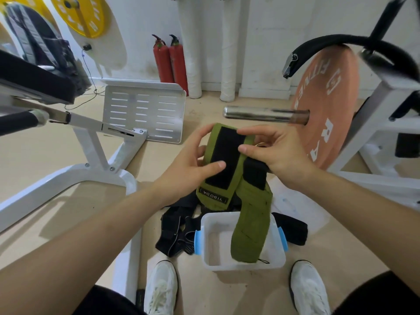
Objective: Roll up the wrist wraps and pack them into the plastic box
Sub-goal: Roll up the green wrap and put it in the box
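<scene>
Head view: wrist wrap [250,212], tail down, perhaps into plastic box [227,268].

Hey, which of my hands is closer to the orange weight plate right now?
Right. The right hand grips the green wrist wrap on the side toward the orange weight plate; the left hand holds the wrap's other side, farther from the plate.
</scene>
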The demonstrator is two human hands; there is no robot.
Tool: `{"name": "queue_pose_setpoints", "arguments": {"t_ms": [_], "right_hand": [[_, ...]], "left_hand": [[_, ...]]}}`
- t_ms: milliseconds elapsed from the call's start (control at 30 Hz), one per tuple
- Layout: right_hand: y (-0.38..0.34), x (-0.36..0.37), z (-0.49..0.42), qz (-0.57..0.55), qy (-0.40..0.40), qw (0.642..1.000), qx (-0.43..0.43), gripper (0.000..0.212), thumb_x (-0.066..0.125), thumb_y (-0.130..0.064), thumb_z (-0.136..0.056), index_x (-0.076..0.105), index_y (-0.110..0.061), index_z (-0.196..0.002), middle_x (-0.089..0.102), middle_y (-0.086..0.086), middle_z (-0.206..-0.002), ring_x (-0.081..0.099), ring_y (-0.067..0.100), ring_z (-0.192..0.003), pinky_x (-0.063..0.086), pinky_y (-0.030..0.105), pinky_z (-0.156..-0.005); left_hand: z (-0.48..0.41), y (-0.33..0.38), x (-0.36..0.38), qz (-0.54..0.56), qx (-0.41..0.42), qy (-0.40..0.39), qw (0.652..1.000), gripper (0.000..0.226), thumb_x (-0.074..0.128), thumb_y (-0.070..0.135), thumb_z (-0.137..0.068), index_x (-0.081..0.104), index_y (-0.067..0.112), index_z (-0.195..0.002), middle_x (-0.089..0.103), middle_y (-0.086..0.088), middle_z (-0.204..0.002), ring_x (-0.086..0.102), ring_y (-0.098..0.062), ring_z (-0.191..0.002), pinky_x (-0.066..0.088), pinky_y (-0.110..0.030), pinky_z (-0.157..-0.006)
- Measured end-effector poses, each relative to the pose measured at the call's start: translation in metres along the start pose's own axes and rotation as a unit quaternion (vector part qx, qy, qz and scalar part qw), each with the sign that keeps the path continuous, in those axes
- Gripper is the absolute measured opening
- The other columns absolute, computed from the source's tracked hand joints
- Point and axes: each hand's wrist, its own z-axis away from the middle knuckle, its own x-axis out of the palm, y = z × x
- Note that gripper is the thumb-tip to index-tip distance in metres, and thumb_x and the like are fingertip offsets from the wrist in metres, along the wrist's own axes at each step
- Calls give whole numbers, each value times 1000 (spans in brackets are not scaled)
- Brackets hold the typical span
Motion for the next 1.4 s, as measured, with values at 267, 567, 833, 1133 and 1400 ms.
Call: {"name": "queue_pose_setpoints", "arguments": {"t_ms": [267,567,833,1133,1400], "right_hand": [[7,-26,-14,57,96,993,-40,22,80,-3,-83,77,-22,-93,67,31,-91,67,21,-75,62,36,-74],[-2,-8,18,-17,-96,993,60,49,80,2,-79,69,-18,-123,74,19,-100,75,30,-74,62,34,-62],[2,-8,8,-42,42,995,75,25,76,5,-84,73,-7,-105,66,16,-84,63,11,-56,49,18,-46],[7,-11,4,-65,85,988,115,18,78,-2,-84,75,-19,-82,73,0,-75,67,17,-66,49,26,-53],[4,-8,1,-152,117,962,196,13,73,-1,-87,73,-14,-87,73,4,-80,66,12,-61,37,18,-36]], "left_hand": [[8,-14,10,-25,6,-78,997,86,67,-7,-93,23,35,-154,73,-17,-117,72,-34,-109,60,-54,-90],[-1,-5,9,-9,41,86,995,51,71,0,-92,53,30,-129,78,-7,-100,76,-24,-95,63,-44,-81],[2,-4,0,-37,-46,-52,997,45,77,0,-86,66,11,-128,77,-8,-115,72,-31,-108,59,-36,-92],[5,1,-6,-44,-57,-83,994,37,77,-1,-86,65,6,-120,74,-15,-112,72,-26,-96,60,-31,-84],[2,0,6,-69,27,-15,997,27,81,-4,-81,76,17,-98,77,-15,-98,72,-24,-87,59,-36,-85]]}}
